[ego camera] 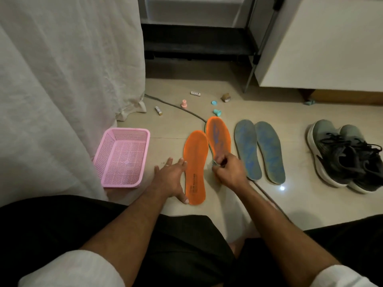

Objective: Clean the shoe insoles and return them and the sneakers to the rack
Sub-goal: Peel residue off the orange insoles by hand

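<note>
Orange foam is what both hands are on. Left hand (171, 179) lies flat and spread on the floor (172, 129), fingers against the outer edge of the left orange insole (195, 166); I read that as pinning it so it won't slide. Right hand (227, 169) is closed in a pinch on the heel end of the right orange insole (218, 137), whose heel looks lifted a little while the toe stays on the floor. That grip suits peeling it up to wipe or turn it, though I see no cloth or brush in either hand.

Just right of these, the two grey-blue insoles (259, 150) lie flat side by side, touching along their inner edges, probably queued for the same treatment. Well apart, toward the right edge of the floor, the sneakers (344, 154) sit together as a pair, toes pointing away from me. A pink basket (122, 156) stands empty at the left, against the white curtain (62, 79).

The rack (199, 40) is at the far edge, its dark lower shelf bare, so nothing has gone back yet. A cable (186, 109) runs under the right orange insole, which may snag it.
</note>
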